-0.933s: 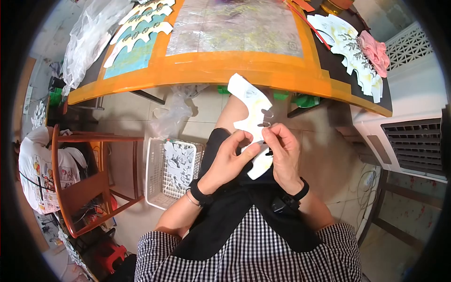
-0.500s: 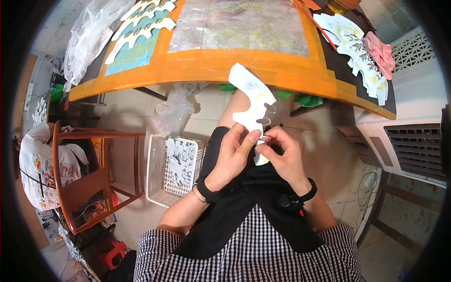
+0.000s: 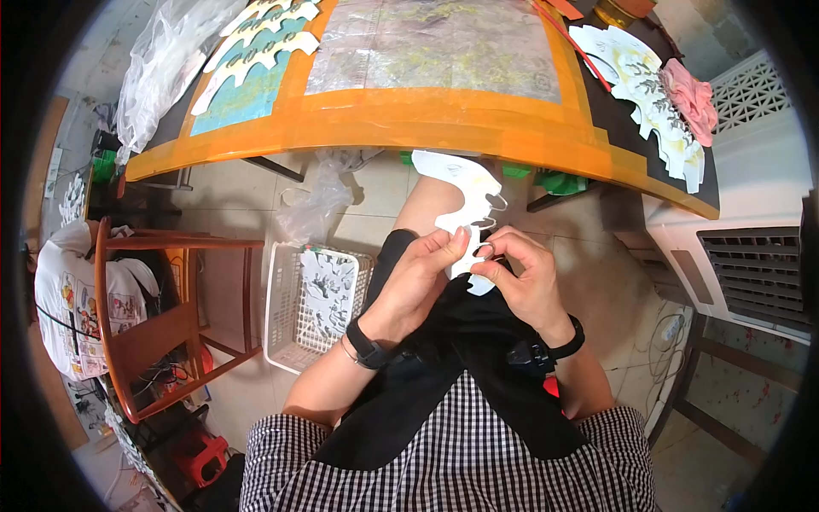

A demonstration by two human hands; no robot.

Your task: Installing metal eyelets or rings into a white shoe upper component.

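A white cut-out sheet with scalloped edges and faint yellow marks is held above my lap, in front of the table edge. My left hand grips its near part, thumb on top and fingers underneath. Thin dark loops stand out from the sheet's right edge. At one of these, close to the sheet's near end, my right hand has thumb and forefinger pinched together. Whether those fingertips hold the loop or the sheet's edge is too small to tell.
An orange-edged table stands ahead, with similar scalloped pieces at left and a stack beside a pink cloth at right. A white basket holding cut-outs is left of my legs, near a wooden chair.
The sheet's far end has swung down and to the left, away from the tabletop. Both hands have shifted slightly, and my right fingers now pinch nearer a loop on the edge.
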